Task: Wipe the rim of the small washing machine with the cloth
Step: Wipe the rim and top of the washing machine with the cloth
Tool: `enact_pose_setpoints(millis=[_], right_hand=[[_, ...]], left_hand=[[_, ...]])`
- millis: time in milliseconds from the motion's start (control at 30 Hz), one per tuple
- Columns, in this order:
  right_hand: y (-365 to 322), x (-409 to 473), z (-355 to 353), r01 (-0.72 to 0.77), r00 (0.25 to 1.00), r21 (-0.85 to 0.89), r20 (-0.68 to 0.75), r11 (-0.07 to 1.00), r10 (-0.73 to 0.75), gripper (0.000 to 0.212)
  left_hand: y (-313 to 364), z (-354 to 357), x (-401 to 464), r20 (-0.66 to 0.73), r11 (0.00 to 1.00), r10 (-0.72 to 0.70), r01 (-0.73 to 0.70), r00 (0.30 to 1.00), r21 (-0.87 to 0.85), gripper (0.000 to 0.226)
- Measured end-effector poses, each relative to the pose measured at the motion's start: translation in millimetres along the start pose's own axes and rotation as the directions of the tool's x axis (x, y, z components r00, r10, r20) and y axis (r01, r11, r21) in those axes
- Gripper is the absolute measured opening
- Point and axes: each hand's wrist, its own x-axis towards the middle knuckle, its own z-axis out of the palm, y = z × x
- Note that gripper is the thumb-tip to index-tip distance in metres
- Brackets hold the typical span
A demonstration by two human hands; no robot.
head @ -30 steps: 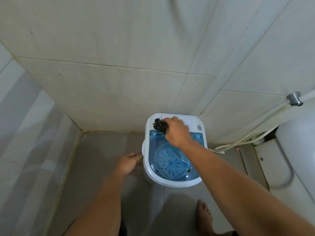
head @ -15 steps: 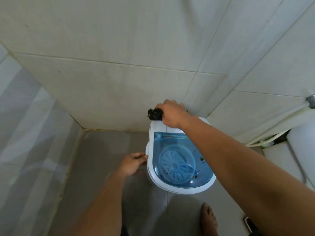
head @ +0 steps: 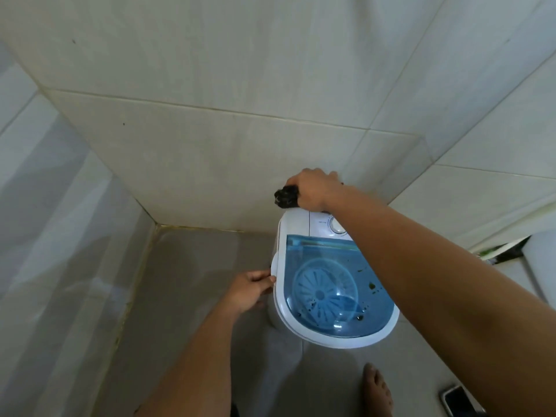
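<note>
The right grip (head: 313, 191) is curled tight around the dark cloth (head: 285, 197), which bulges out to its left at the far rim of the small washing machine (head: 281, 284), while the left grip (head: 249, 291) pinches the machine's left edge.

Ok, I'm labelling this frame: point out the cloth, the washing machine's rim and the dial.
cloth (head: 285, 197): head view, dark bunched part beside the fist.
rim (head: 279, 284): head view, white left edge.
dial (head: 336, 226): head view, visible left half.
</note>
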Motion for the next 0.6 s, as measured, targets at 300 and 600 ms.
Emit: enact_pose_setpoints(millis=[300, 600], right_hand=[[-56, -29, 16, 0.289, 0.865, -0.027, 0.436, 0.957, -0.248, 0.041], [-11, -23, 23, 0.137, 0.99, -0.213, 0.008, 0.967, -0.138, 0.05]], left_hand=[[-1, 1, 3, -0.009, 1.0, -0.015, 0.015, 1.0, 0.001, 0.008], [-3, -1, 3, 0.003, 1.0, -0.009, 0.009, 1.0, 0.003, 0.015]])
